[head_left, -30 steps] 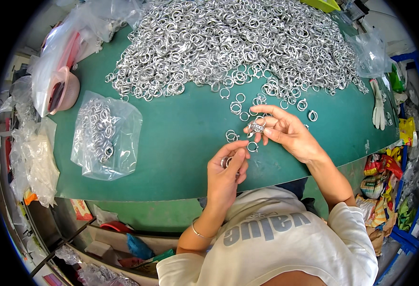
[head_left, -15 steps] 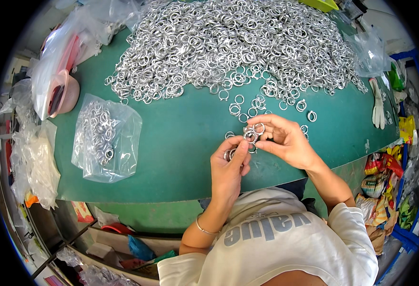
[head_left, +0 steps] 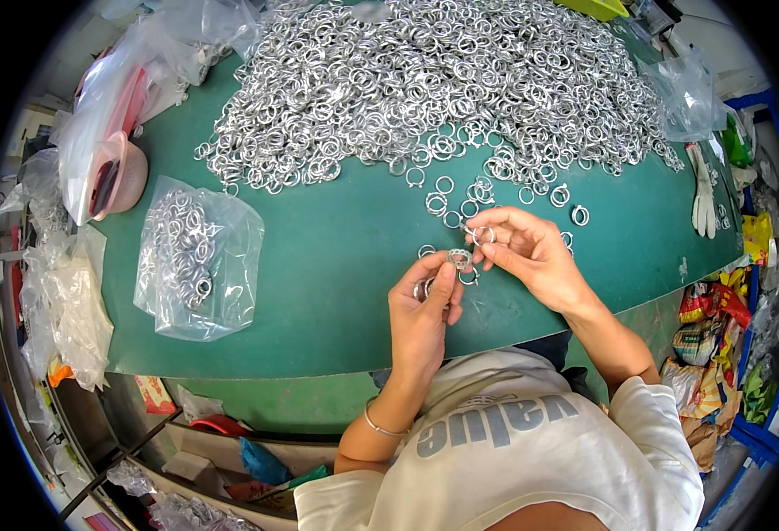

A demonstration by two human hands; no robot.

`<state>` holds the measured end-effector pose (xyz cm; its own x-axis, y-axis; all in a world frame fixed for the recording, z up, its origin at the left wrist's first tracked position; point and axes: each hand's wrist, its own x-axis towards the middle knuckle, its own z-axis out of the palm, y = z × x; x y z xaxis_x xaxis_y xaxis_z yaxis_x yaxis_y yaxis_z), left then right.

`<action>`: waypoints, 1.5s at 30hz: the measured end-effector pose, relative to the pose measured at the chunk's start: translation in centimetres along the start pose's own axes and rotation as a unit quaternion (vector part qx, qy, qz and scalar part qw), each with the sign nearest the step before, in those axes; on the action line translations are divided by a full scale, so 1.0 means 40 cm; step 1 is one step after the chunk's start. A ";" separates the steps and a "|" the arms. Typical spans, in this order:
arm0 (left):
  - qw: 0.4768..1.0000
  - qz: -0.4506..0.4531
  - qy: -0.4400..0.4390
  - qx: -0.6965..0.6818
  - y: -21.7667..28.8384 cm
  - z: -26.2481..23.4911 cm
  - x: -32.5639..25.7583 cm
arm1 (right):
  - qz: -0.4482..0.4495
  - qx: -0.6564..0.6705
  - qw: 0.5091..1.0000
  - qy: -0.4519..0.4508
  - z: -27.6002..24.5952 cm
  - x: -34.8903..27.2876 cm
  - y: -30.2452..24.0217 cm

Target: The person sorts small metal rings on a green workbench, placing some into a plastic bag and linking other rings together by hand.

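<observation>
Several metal rings are in my left hand (head_left: 423, 305): its thumb and forefinger pinch one silver ring (head_left: 459, 258), and more rings (head_left: 423, 288) sit in the curled fingers behind it. My right hand (head_left: 531, 252) pinches another silver ring (head_left: 483, 235) between thumb and fingertips, just to the right of and beyond the left hand's ring. Both hands are over the near part of the green table (head_left: 336, 292). A few loose rings (head_left: 435, 203) lie just past my fingertips. Beyond them spreads a large heap of the same rings (head_left: 425, 80).
A clear plastic bag (head_left: 239, 274) partly filled with rings lies on the left of the table. Behind it are a pink container (head_left: 128, 177) and more clear plastic. At the right edge lies a white glove (head_left: 702, 190); a yellow-green tray (head_left: 595, 7) stands at the far side.
My hands have drawn slightly apart. The rings that were together between my fingertips are now separate, one pinched in each hand.
</observation>
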<state>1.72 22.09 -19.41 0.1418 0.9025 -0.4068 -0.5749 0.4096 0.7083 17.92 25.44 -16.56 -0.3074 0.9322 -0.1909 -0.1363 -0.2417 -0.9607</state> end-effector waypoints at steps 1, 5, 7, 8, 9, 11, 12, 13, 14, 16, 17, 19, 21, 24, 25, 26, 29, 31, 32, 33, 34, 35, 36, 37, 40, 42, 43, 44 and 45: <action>1.000 -0.001 -0.001 -0.002 0.002 0.000 0.000 | 0.000 -0.006 1.000 0.004 0.001 0.001 0.001; 1.000 -0.006 0.003 -0.003 0.003 -0.001 0.000 | 0.008 -0.011 1.000 0.007 0.002 0.000 0.003; 1.000 -0.009 0.005 0.002 0.001 -0.001 0.000 | 0.000 -0.021 1.000 0.017 0.004 -0.007 0.010; 1.000 -0.013 0.010 0.007 0.004 0.002 0.004 | -0.025 -0.075 0.997 0.026 0.005 -0.004 0.007; 1.000 -0.016 0.014 0.012 0.005 0.005 0.002 | -0.050 -0.129 0.990 0.037 0.007 -0.005 0.003; 0.999 -0.023 0.021 0.018 0.007 0.014 0.001 | -0.080 -0.217 0.971 0.058 0.011 -0.014 -0.006; 0.999 -0.024 0.027 0.018 0.009 0.018 -0.003 | -0.098 -0.258 0.960 0.049 0.013 -0.017 -0.019; 0.999 -0.026 0.030 0.018 0.013 0.021 -0.006 | -0.115 -0.299 0.946 0.042 0.016 -0.022 -0.035; 0.999 -0.025 0.028 0.019 0.014 0.021 -0.003 | -0.149 -0.303 0.941 0.033 0.014 -0.019 -0.021; 0.999 -0.028 0.026 0.026 0.013 0.020 0.000 | -0.180 -0.325 0.928 0.013 0.011 -0.019 -0.025; 0.999 -0.024 0.019 0.033 0.011 0.018 0.004 | -0.179 -0.342 0.923 0.007 0.011 -0.018 -0.027; 0.999 -0.010 0.010 0.047 0.016 0.019 0.006 | -0.223 -0.388 0.894 0.018 0.009 -0.014 -0.028; 0.998 -0.002 0.012 0.056 0.012 0.014 0.005 | -0.246 -0.407 0.880 0.017 0.009 -0.007 -0.026; 0.997 -0.004 0.004 0.075 0.013 0.025 0.012 | -0.309 -0.455 0.835 0.011 -0.008 -0.008 -0.028; 0.997 -0.006 0.002 0.081 0.016 0.029 0.017 | -0.320 -0.475 0.819 0.011 -0.011 -0.007 -0.033; 0.996 -0.001 -0.003 0.089 0.014 0.027 0.020 | -0.337 -0.490 0.804 0.015 -0.013 -0.009 -0.029; 0.993 -0.008 -0.010 0.116 0.028 0.042 0.032 | -0.347 -0.483 0.803 0.021 -0.028 -0.001 -0.028; 0.991 -0.019 -0.028 0.127 0.045 0.042 0.040 | -0.346 -0.479 0.806 0.030 -0.031 0.002 -0.026; 0.990 -0.022 -0.039 0.133 0.053 0.047 0.046 | -0.347 -0.478 0.806 0.035 -0.035 0.005 -0.028; 0.990 -0.024 -0.039 0.136 0.060 0.056 0.049 | -0.352 -0.479 0.803 0.039 -0.039 0.008 -0.032; 0.989 -0.026 -0.038 0.139 0.067 0.066 0.051 | -0.357 -0.480 0.800 0.044 -0.044 0.009 -0.036; 0.988 -0.027 -0.038 0.145 0.072 0.071 0.056 | -0.363 -0.479 0.798 0.050 -0.048 0.011 -0.037; 0.986 -0.024 -0.042 0.157 0.072 0.070 0.065 | -0.369 -0.480 0.794 0.053 -0.054 0.012 -0.037; 0.984 -0.020 -0.046 0.170 0.068 0.068 0.075 | -0.373 -0.476 0.794 0.064 -0.059 0.016 -0.038; 0.976 -0.015 -0.015 0.216 0.063 0.092 0.095 | -0.373 -0.460 0.800 0.094 -0.073 0.025 -0.027; 0.974 -0.017 0.003 0.227 0.045 0.087 0.107 | -0.367 -0.451 0.808 0.092 -0.080 0.029 -0.013; 0.974 -0.018 -0.016 0.226 0.040 0.073 0.115 | -0.364 -0.447 0.812 0.091 -0.084 0.033 -0.009; 0.974 -0.021 -0.031 0.224 0.039 0.061 0.117 | -0.358 -0.443 0.818 0.082 -0.086 0.035 -0.006; 0.974 -0.024 -0.047 0.222 0.039 0.053 0.121 | -0.353 -0.440 0.823 0.074 -0.087 0.035 -0.004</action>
<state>3.20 27.37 -19.05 0.2448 0.8809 -0.4050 -0.1633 0.4492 0.8784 20.80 27.73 -17.40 -0.3171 0.7950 0.5172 0.5220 0.6016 -0.6047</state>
